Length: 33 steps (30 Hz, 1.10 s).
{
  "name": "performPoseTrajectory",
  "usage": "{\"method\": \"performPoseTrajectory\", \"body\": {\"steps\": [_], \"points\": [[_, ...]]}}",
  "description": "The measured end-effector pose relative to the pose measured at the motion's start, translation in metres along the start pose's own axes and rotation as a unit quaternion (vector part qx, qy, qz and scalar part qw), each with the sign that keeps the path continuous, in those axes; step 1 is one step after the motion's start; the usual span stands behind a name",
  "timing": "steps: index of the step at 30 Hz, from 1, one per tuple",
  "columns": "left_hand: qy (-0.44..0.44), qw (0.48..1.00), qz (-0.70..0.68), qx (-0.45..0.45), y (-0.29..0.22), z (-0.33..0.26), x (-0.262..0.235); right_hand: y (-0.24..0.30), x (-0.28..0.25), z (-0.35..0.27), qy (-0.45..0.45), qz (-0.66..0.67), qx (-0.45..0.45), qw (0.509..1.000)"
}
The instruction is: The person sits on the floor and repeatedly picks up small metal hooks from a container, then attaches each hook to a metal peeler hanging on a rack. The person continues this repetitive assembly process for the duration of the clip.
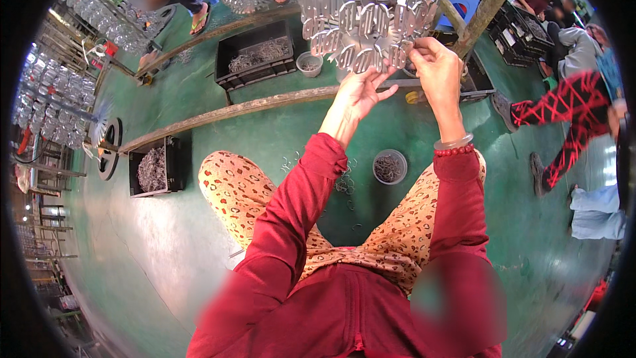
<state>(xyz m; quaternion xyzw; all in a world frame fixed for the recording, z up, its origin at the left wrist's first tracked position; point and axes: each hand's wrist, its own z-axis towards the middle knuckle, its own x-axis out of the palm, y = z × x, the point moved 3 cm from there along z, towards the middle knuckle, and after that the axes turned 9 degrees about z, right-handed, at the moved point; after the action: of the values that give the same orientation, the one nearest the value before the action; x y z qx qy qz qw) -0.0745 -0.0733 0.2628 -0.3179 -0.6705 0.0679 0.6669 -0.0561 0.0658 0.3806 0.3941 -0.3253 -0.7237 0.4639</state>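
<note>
In front of me hangs a tall rack (374, 16) covered in tiers of shiny, looped metal pieces. Under its lower rim, my left hand (358, 96) is turned palm up with its fingers spread, the tips at the lowest pieces. My right hand (437, 73) is closed in a pinch at the rim's right side; whatever sits between thumb and forefinger is too small to make out. On the floor between my legs stands a white bowl (389, 167) of small metal parts. Several loose metal hooks (344, 182) lie to its left.
A wooden rail (252, 105) crosses beyond my knees. Black crates of metal parts stand behind it (255, 59) and at the left (173, 166). A small white tub (309, 64) sits by the far crate. People are seated around; one in red-and-black trousers (570, 109) is at right.
</note>
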Motion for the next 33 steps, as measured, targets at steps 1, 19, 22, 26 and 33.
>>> {"method": "performPoseTrajectory", "body": {"steps": [1,19,22,26,33], "points": [[0.002,1.0,-0.002,0.001,0.001,0.001,0.0,0.001,-0.001,0.0,0.009,-0.002,-0.002,1.0],[0.025,0.778,0.613,-0.134,0.11,-0.037,-0.095,-0.01,-0.023,-0.007,0.0,-0.054,-0.251,0.966],[0.109,0.535,0.831,-0.11,0.172,-0.041,-0.122,-0.014,-0.022,-0.005,0.039,0.012,-0.177,0.983],[0.049,0.266,0.956,0.118,0.225,-0.05,-0.134,-0.025,-0.016,-0.007,0.018,0.039,-0.253,0.966],[-0.146,0.507,0.832,-0.172,0.179,-0.027,-0.173,-0.035,-0.025,-0.006,0.039,0.03,-0.2,0.979]]}}
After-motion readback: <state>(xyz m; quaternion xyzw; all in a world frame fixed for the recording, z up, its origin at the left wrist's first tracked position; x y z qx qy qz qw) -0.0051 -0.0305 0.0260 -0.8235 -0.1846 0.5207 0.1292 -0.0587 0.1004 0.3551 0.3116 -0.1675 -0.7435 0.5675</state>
